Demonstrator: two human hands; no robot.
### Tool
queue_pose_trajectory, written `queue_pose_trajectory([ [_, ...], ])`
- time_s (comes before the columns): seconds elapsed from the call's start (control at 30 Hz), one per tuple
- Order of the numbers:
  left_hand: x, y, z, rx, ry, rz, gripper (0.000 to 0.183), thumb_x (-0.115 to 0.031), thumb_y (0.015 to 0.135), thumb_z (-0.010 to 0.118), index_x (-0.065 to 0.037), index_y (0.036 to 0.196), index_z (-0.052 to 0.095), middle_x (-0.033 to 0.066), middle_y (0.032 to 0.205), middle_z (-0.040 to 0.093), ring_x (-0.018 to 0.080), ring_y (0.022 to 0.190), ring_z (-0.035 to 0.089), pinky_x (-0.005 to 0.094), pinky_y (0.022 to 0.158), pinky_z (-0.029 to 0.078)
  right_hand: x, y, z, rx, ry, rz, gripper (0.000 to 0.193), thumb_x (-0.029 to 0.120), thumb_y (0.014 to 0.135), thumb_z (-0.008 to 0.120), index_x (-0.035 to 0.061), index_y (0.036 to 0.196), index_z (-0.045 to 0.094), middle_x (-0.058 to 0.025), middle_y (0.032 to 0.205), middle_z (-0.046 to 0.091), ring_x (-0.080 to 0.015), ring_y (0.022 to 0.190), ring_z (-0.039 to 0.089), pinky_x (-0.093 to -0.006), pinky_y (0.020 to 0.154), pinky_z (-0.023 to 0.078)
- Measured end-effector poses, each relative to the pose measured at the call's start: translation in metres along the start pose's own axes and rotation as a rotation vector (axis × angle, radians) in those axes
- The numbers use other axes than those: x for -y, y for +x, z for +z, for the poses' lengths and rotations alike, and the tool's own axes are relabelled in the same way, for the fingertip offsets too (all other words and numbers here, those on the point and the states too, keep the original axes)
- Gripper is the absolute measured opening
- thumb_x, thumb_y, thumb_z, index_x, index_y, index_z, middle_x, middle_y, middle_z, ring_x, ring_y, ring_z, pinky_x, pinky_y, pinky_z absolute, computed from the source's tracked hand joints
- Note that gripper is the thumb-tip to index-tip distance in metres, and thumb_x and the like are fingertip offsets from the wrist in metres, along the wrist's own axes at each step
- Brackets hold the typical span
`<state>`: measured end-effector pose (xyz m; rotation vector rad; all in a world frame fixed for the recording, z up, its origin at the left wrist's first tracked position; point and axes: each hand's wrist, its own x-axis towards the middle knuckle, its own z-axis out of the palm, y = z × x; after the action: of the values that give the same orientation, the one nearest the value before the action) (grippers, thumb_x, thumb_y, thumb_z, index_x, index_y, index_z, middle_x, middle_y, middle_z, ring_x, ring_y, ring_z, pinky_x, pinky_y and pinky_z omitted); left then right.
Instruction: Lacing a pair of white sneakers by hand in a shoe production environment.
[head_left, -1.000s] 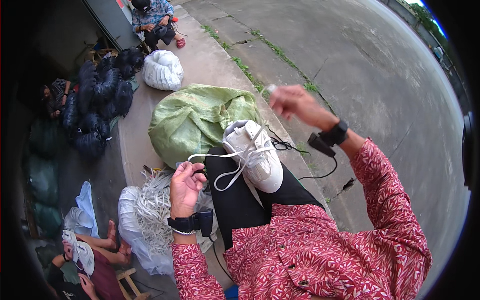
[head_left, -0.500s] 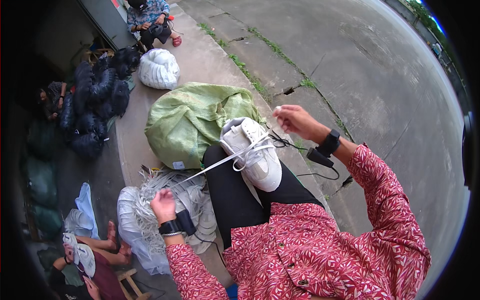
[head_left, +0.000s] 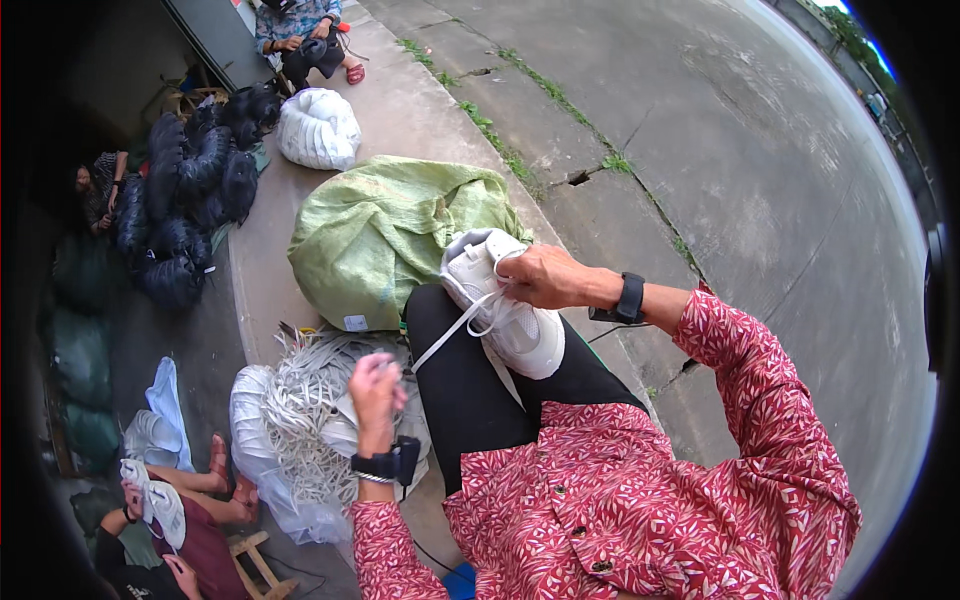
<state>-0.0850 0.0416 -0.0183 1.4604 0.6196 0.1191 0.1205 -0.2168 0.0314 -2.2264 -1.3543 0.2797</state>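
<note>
A white lace-up sneaker rests across my black-trousered thighs, toe toward me. My right hand is closed at the sneaker's eyelets, fingers pinched on the white shoelace. One length of that lace slants down to the left and ends close to my left hand. Motion blurs the left fingers, so whether they hold the lace does not show. Below and beside the left hand lies a tangled heap of white laces on pale shoe parts in clear plastic.
A green woven sack lies beyond my knees, with a white bundle farther back. Black bundles are piled at left. A person at lower left holds a white shoe by a wooden stool; two more people sit farther off.
My right hand has come in from the right of the sneaker onto its eyelets. My left hand has moved right and inward, nearer the sneaker, and the lace between the hands is shorter.
</note>
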Motion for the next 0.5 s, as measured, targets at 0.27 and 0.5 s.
queue_pose_trajectory([
  [0.27, -0.019, 0.02, 0.104, 0.306, 0.762, 0.414, 0.021, -0.009, 0.072, 0.064, -0.001, 0.09, 0.058, 0.0055, 0.057, 0.052, 0.0128, 0.052, 0.051, 0.0291, 0.052, 0.042, -0.008, -0.001, -0.003, -0.077, 0.106, -0.031, 0.023, 0.017, 0.072, 0.067, 0.0026, 0.072, 0.05, -0.0156, 0.059, 0.05, -0.0354, 0.057, 0.052, -0.0423, 0.051, 0.037],
  [0.5, -0.036, 0.034, 0.094, 0.379, 0.541, 0.392, 0.004, -0.003, 0.077, 0.058, -0.004, 0.074, 0.055, -0.0056, 0.057, 0.046, 0.0025, 0.053, 0.041, 0.0207, 0.047, 0.033, -0.025, -0.003, -0.018, -0.085, 0.169, 0.041, 0.029, 0.016, 0.073, 0.067, 0.001, 0.066, 0.044, -0.014, 0.053, 0.043, -0.0291, 0.049, 0.042, -0.0394, 0.049, 0.033],
])
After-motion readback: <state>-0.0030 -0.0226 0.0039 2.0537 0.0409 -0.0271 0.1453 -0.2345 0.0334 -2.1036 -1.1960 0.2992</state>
